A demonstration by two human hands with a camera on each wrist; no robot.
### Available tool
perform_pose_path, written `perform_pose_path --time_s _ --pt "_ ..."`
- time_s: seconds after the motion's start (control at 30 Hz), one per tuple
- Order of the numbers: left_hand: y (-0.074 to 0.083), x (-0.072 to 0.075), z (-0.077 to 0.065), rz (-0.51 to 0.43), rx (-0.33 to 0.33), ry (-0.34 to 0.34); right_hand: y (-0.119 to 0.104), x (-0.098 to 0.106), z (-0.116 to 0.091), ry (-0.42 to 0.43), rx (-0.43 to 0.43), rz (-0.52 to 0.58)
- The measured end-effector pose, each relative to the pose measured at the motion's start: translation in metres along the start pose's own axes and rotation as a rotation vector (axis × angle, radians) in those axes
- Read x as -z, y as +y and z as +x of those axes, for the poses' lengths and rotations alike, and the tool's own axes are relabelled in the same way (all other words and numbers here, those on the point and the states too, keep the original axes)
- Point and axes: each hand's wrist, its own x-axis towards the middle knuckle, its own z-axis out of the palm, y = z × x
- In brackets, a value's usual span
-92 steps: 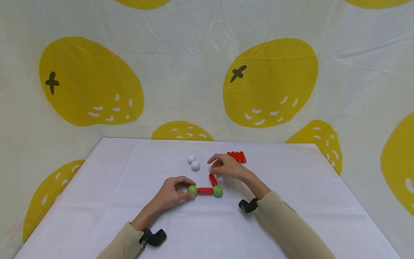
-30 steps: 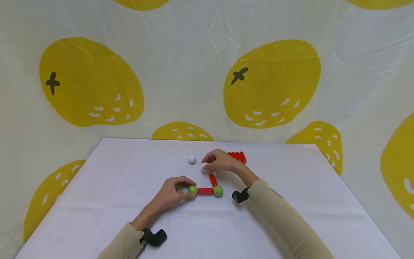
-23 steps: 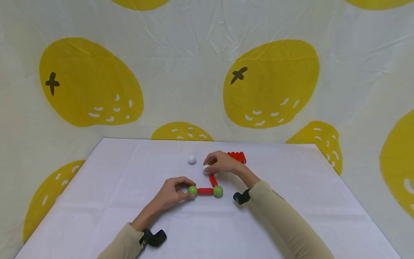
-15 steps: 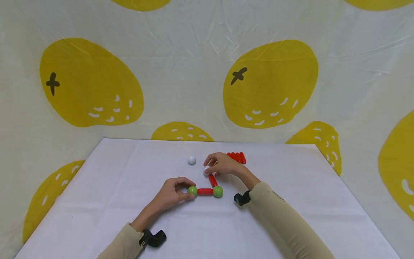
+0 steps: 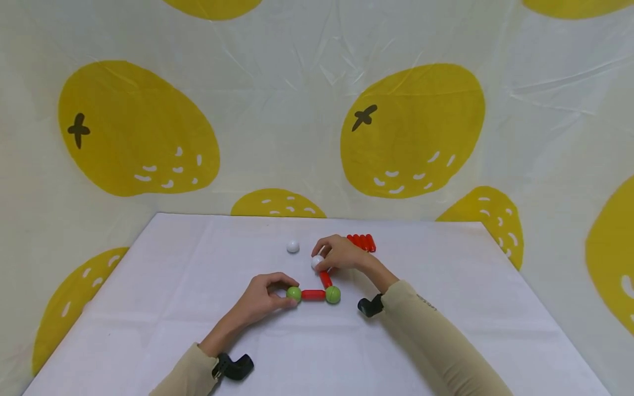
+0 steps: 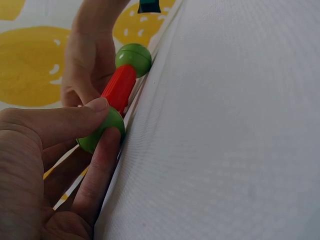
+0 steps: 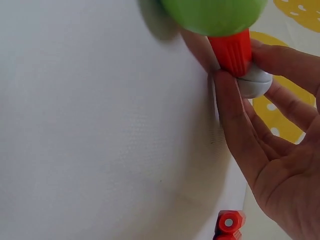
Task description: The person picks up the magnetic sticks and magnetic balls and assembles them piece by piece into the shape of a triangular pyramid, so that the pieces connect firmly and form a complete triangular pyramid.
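My left hand (image 5: 262, 296) pinches a green ball (image 5: 294, 294) between thumb and fingers. A red rod (image 5: 313, 295) lies from that ball to a second green ball (image 5: 333, 295), which shows a seam. From the second ball another red rod (image 5: 325, 279) slants away, its far end against a white ball (image 5: 317, 263). My right hand (image 5: 342, 254) holds the white ball where it meets the rod. In the right wrist view, fingertips lie on both sides of the ribbed rod (image 7: 232, 52) and the white ball (image 7: 255, 82). The left wrist view shows the left thumb over its green ball (image 6: 114, 124).
A loose white ball (image 5: 293, 246) sits farther back on the white-covered table (image 5: 307, 352). Several red rods (image 5: 364, 242) lie side by side behind my right hand; one end (image 7: 228, 222) shows a round metallic spot. A fruit-patterned cloth (image 5: 277, 121) hangs behind.
My right hand took one of the two white balls from the back and brought it right and nearer to the slanted rod's far end. The left hand has stayed on its green ball.
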Motion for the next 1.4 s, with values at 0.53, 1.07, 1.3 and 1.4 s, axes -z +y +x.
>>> perform_pose_path --time_s 0.53,1.07,1.3,1.4 --pt "0.0012 -0.0008 0.0009 -0.008 0.002 -0.006 0.0011 0.0024 -0.002 0.0 -0.001 0.016" --pt "0.0015 -0.0004 0.0011 0.011 0.008 -0.006 -0.0028 0.0032 -0.0072 -0.019 0.019 0.04" --pt "0.0038 0.0005 0.0 0.012 0.004 -0.001 -0.0021 0.0009 -0.0073 -0.019 0.013 0.037" --pt "0.0035 0.0004 0.0 0.009 0.001 -0.001 -0.0016 0.0005 -0.0074 -0.011 0.015 0.033"
